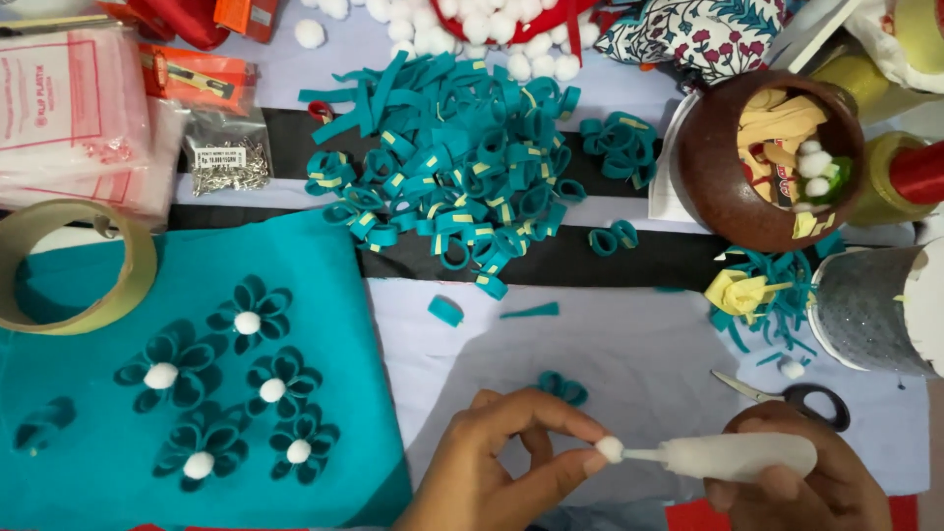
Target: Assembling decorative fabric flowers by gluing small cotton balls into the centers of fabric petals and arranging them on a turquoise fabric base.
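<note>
The glue bottle point(737, 456), a whitish squeeze tube, lies almost level with its long axis running left to right, its thin nozzle pointing left at a white pompom point(610, 449). The right hand point(796, 482) has its fingers wrapped around the bottle's body. The left hand point(492, 467) pinches the pompom between thumb and fingertips, low in the middle of the view, above the pale surface point(629, 344).

Just behind the left hand lies one teal felt flower point(562, 386) lacking a pompom. Scissors point(801, 395) rest beside the right hand. On the teal cloth point(324, 295) to the left sit five finished flowers point(251, 317), each with a white centre, well apart from the hands. A heap of teal felt loops point(462, 167) lies farther back, beside a brown bowl point(728, 167).
</note>
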